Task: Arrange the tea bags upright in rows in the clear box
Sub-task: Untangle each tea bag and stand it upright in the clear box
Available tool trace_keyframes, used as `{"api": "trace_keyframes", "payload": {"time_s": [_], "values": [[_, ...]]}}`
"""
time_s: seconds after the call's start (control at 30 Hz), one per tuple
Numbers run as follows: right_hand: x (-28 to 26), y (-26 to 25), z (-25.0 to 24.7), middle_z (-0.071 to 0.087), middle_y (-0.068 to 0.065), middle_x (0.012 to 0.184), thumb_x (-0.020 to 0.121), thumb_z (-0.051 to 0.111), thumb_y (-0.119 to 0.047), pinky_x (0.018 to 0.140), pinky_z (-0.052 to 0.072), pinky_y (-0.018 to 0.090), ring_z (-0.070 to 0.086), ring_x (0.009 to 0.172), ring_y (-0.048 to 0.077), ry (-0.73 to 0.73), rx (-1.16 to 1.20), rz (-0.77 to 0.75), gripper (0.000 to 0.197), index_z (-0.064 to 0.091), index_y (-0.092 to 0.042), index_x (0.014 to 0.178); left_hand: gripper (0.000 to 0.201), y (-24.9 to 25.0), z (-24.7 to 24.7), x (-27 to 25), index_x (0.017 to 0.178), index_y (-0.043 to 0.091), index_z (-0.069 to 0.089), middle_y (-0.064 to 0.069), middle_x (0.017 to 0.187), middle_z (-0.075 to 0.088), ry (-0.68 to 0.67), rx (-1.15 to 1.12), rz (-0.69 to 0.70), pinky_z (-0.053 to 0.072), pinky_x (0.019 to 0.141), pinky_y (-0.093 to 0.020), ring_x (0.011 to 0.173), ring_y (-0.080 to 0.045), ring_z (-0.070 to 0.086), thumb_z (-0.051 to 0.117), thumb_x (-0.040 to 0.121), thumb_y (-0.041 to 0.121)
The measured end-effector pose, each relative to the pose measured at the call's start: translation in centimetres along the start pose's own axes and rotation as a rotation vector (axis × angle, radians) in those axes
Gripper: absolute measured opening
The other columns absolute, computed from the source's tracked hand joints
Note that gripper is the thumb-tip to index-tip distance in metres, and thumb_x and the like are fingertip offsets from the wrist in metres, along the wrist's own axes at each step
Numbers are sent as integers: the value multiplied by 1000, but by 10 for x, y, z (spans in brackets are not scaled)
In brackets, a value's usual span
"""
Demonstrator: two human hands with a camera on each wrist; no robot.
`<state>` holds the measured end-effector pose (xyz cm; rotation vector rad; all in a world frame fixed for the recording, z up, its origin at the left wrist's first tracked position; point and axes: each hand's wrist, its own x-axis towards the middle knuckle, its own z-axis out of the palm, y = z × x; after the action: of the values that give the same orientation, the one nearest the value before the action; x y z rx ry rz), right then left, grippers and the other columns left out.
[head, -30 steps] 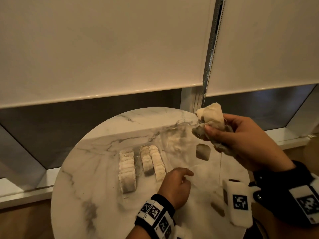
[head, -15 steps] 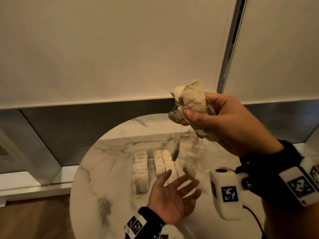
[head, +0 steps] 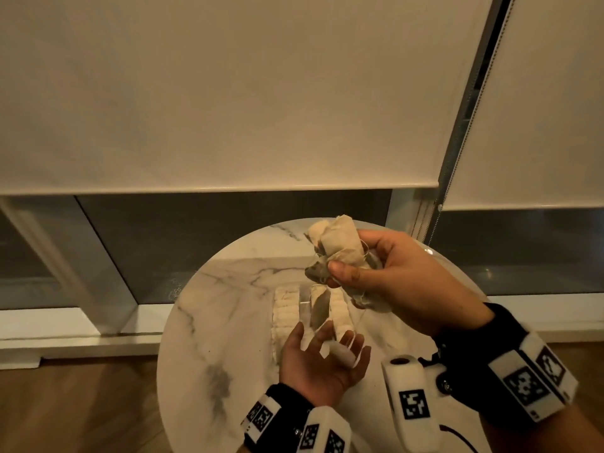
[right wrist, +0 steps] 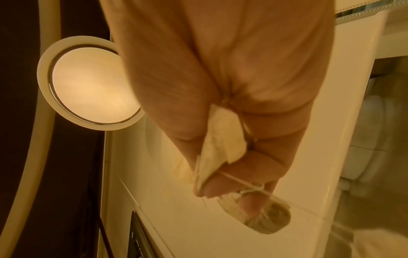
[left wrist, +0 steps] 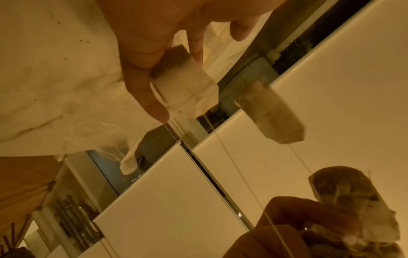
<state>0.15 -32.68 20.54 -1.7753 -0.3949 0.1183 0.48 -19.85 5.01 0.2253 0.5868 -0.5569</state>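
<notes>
My right hand (head: 346, 269) is raised over the round marble table (head: 228, 322) and grips a tangled bunch of tea bags (head: 340, 246) with strings; the right wrist view shows the same bunch (right wrist: 220, 144) squeezed between thumb and fingers. One tea bag (head: 318, 310) dangles from it on a string. Below it my left hand (head: 310, 361) lies palm up, fingers straight, with a loose tea bag (head: 341, 353) resting on them; the left wrist view shows that tea bag (left wrist: 187, 83) too. Behind the hands, the clear box (head: 304, 304) holds upright rows of tea bags (head: 287, 308).
The table stands against a low window sill (head: 81, 325) under cream roller blinds (head: 228, 93). A bead chain (head: 457, 148) hangs between the blinds at the right. Wooden floor (head: 81, 403) shows left of the table.
My left hand turned palm up under the right hand, and a tea bag now lies on its fingers. The dangling bag has come down closer to the left palm.
</notes>
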Motion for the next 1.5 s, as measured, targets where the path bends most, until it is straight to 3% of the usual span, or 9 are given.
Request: {"api": "trace_keyframes", "payload": {"time_s": [0.2,0.4,0.53,0.7,0.83,1.03,1.23,1.4,1.5], "values": [[0,4,4,78,-6,95,80,71,-30,70,59,22,74,88,11,-61,-19,41,27,72,-24,107,42,3,3,-6,109,4,66,-22,113,63,-111,34,47,54,83,-52,101,-40,63,64,79,33],[0,16,9,78,-4,95,87,71,-17,70,57,18,74,86,10,-75,2,54,18,73,-19,105,39,17,3,-5,120,18,66,-13,126,65,-195,36,133,51,87,-55,96,-37,64,59,89,41],[2,31,15,77,4,104,90,71,-16,86,60,31,73,97,20,-117,-7,61,22,72,-15,112,30,15,6,-8,104,16,74,-11,105,70,-229,139,161,53,81,-48,88,-31,64,61,86,37],[10,71,32,74,10,99,91,73,-17,79,59,44,72,90,26,-126,-99,38,16,71,-14,107,39,14,3,-8,99,10,74,-15,102,73,-215,175,153,48,77,-41,90,-33,67,52,91,41],[10,99,46,70,-22,99,89,75,-20,87,49,16,63,100,-8,-45,-293,-22,29,71,-23,117,50,18,-5,-1,105,7,75,-19,110,72,-165,147,157,50,85,-44,100,-37,68,48,94,47],[4,130,64,58,-19,106,91,58,-46,86,48,29,52,104,1,-78,-653,-143,30,62,-40,120,39,21,-14,8,105,5,70,-19,97,72,-163,61,252,60,74,-37,82,-32,74,46,92,33],[-6,146,77,52,-12,109,93,45,-59,72,42,26,45,105,12,30,-915,-161,33,58,-45,120,63,28,-23,9,136,12,60,-17,138,59,-143,107,227,31,116,-45,130,-36,54,45,94,56],[-9,155,80,46,-8,126,95,40,-64,90,41,38,42,115,16,102,-952,-150,37,54,-48,126,51,26,-25,9,119,4,70,-23,121,67,-167,198,203,49,99,-42,113,-37,66,37,101,39],[-9,159,82,47,-7,131,97,36,-65,92,38,40,43,120,17,160,-956,-147,39,53,-48,128,50,26,-26,10,133,6,60,-23,124,64,-123,218,188,45,104,-43,117,-36,62,36,102,37]]}}
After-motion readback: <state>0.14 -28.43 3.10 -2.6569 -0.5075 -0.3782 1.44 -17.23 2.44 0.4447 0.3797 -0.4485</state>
